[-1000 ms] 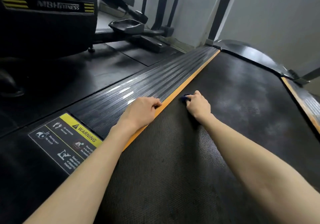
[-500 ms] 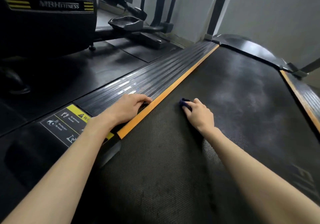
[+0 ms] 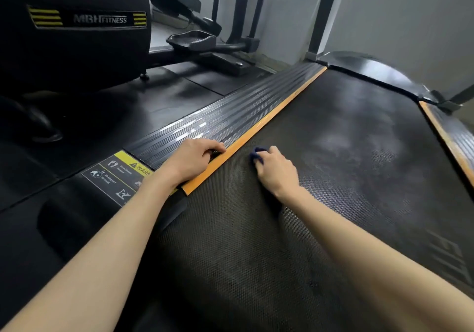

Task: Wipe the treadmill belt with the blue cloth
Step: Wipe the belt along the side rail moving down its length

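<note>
The treadmill belt (image 3: 333, 178) is dark and textured, with pale dusty patches toward its far end. My right hand (image 3: 275, 170) presses a small blue cloth (image 3: 257, 152) onto the belt, fingers curled round it; only a corner of the cloth shows past my fingertips. The cloth lies a short way right of the orange edge strip (image 3: 256, 131). My left hand (image 3: 195, 158) rests on the ribbed left side rail (image 3: 230, 116), its fingers curled at the orange strip, holding nothing.
A yellow warning label (image 3: 120, 172) sits on the deck beside my left wrist. A black MBH Fitness elliptical machine (image 3: 77, 37) with a pedal (image 3: 192, 39) stands to the left. The treadmill's motor cover (image 3: 372, 72), upright (image 3: 323, 14) and right rail (image 3: 451, 137) bound the belt.
Both hands have come back along the treadmill toward me; my left hand now lies next to the warning label. The cloth has slid a little away from the orange strip.
</note>
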